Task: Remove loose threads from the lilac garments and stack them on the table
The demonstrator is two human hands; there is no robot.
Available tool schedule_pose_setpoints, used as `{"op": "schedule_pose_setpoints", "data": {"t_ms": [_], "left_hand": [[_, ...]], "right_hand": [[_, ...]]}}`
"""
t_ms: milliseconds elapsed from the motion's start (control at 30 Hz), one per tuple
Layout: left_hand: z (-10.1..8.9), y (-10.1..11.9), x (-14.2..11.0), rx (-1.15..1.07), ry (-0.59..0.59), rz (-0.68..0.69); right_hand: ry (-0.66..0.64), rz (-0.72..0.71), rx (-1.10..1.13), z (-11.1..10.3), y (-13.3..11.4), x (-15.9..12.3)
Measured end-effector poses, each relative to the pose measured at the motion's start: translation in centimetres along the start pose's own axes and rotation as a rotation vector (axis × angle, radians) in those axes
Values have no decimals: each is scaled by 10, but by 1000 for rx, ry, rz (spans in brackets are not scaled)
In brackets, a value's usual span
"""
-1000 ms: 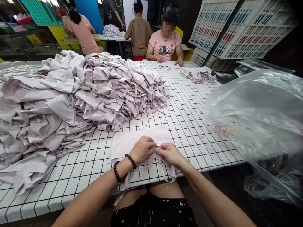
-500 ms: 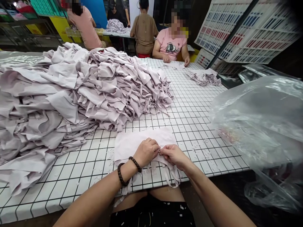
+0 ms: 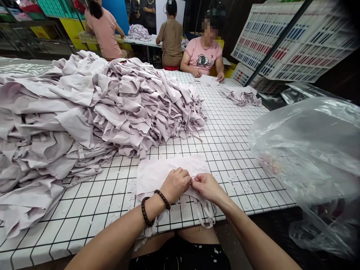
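Pale cloth piece (image 3: 153, 170) lies spread on the gridded table cover (image 3: 230, 144), straps trailing at its near edge. We judge handling of it midway; the big cloth heap (image 3: 129, 103) sits beyond and left, finished or not, we cannot tell. Left hand (image 3: 176, 183) curls palm-down, right hand (image 3: 207, 186) angles inward; fingertips meet, both pinching the piece's edge, exact bit hidden.
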State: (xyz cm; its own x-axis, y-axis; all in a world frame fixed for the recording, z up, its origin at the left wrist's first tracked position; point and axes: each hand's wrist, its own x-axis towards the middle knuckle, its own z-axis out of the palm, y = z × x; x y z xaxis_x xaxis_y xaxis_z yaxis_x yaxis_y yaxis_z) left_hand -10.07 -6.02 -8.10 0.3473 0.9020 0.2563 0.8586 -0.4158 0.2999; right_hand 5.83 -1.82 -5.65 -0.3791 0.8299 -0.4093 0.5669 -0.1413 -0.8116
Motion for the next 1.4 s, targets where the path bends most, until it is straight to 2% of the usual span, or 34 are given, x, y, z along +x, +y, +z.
{"op": "schedule_pose_setpoints", "data": {"t_ms": [100, 233, 367, 700, 800, 1000, 1100, 1167, 1233, 1400], "left_hand": [[0, 0, 0, -2, 5, 2], [-2, 0, 0, -27, 16, -2], [0, -1, 0, -58, 22, -6], [4, -4, 0, -59, 29, -5], [4, -5, 0, -70, 31, -6], [4, -6, 0, -75, 35, -1], [4, -7, 1, -71, 18, 1], [5, -7, 1, -77, 15, 0], [5, -7, 1, -89, 16, -2], [-6, -7, -1, -122, -33, 30]], "right_hand": [[-2, 24, 8, -1, -4, 1], [-29, 164, 206, -1, -7, 2], [-27, 245, 362, 1, -11, -2], [-11, 313, 450, 2, -12, -5], [47, 296, 482, 7, -11, -7], [268, 245, 594, 28, -7, -15], [303, 229, 640, 34, -7, -17], [269, 233, 620, 32, -8, -17], [178, 245, 554, 24, -10, -19], [-25, 235, 259, -5, -8, -33]]}}
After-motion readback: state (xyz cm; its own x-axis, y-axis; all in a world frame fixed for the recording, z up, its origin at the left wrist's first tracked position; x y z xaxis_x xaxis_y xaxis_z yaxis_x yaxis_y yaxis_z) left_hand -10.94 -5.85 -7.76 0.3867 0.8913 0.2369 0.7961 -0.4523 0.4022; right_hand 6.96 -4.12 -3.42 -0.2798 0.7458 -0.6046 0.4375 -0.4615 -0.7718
